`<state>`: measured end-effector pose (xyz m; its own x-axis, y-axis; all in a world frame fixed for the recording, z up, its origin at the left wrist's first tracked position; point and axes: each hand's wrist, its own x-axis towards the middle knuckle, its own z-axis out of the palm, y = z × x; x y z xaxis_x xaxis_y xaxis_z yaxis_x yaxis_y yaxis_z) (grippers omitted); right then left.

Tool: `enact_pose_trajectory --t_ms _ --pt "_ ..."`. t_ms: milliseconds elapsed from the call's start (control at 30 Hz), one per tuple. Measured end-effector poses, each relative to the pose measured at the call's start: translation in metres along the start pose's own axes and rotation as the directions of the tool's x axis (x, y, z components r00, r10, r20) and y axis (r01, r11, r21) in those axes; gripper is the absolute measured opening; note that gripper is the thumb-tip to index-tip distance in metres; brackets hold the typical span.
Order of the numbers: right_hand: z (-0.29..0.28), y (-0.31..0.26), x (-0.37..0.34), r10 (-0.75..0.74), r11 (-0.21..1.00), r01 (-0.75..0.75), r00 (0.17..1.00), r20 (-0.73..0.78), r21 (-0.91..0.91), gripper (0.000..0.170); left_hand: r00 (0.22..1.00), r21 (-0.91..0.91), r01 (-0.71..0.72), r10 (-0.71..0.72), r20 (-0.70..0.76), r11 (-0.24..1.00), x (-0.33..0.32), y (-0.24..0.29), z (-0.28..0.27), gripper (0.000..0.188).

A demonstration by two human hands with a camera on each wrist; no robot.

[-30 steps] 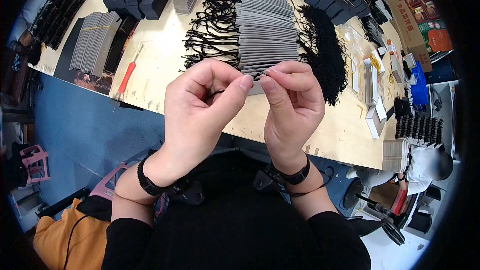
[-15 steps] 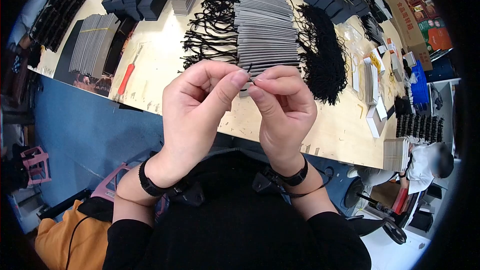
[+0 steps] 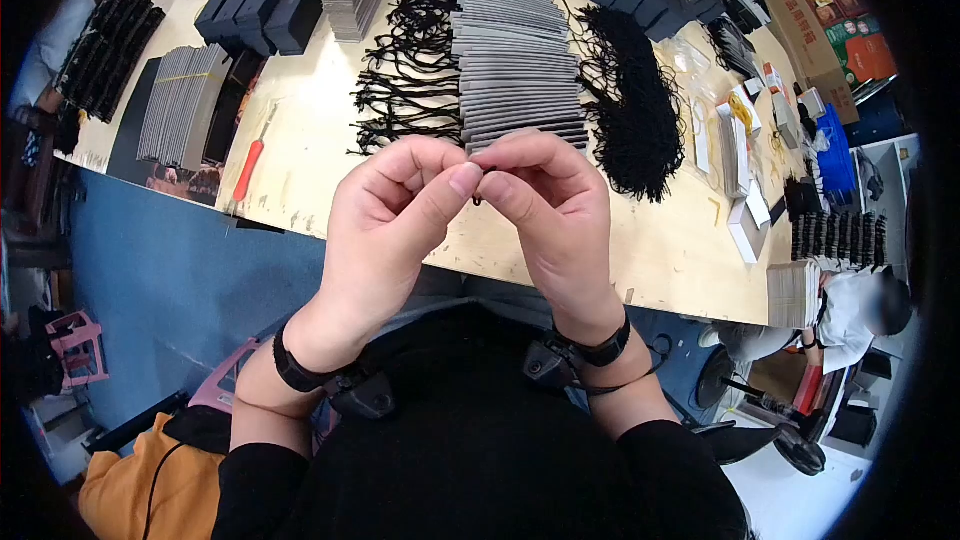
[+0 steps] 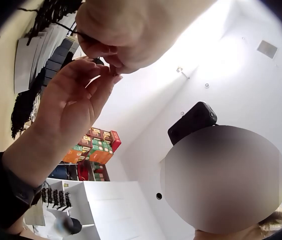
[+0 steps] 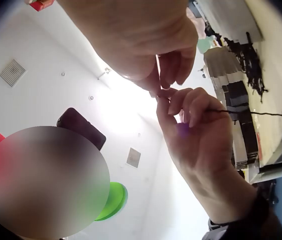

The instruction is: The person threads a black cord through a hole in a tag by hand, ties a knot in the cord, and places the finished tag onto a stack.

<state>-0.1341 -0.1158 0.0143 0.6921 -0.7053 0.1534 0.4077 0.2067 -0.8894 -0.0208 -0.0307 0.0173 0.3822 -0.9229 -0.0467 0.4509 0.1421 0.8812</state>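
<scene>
Both hands meet fingertip to fingertip over the front of the table. My left hand (image 3: 375, 225) pinches a thin black cord between thumb and forefinger. Opposite it, my right hand (image 3: 565, 215) pinches the same cord close by. A dark bit of it shows just under the fingertips in the head view; the fingers hide most of the rest. In the right wrist view the black cord (image 5: 268, 114) trails out from the curled fingers of the left hand. Just beyond the hands lies a long row of grey flat pieces (image 3: 515, 50), with black knotted cords (image 3: 410, 95) fanned along its left side.
A thick bundle of black cords (image 3: 638, 110) lies right of the row. A red-handled tool (image 3: 250, 168) and a banded grey stack (image 3: 183, 105) are at left. Dark boxes (image 3: 285, 0) stand behind. White boxes (image 3: 748, 220) sit near the right edge; another person (image 3: 848, 325) is beyond.
The fingertips have come closer together and shifted slightly left. The cord end that stuck up between them half a second ago is now mostly covered by the fingers.
</scene>
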Motion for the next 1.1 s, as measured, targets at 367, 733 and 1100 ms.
enact_pose_trajectory --t_ms 367,733,1100 --pt "-0.006 0.013 -0.003 -0.116 0.904 0.028 0.976 0.182 0.426 0.011 0.986 0.415 -0.160 0.123 0.114 0.896 -0.011 0.018 -0.001 0.007" --pt "-0.022 -0.001 0.003 0.221 0.961 -0.252 0.947 0.235 0.113 0.024 0.878 0.743 -0.470 0.171 0.446 0.476 -0.007 0.050 -0.001 0.013" --pt "-0.016 -0.008 0.002 0.260 0.960 -0.276 0.941 0.215 0.046 0.019 0.921 0.737 -0.388 0.204 0.332 0.554 -0.006 0.034 -0.006 0.005"
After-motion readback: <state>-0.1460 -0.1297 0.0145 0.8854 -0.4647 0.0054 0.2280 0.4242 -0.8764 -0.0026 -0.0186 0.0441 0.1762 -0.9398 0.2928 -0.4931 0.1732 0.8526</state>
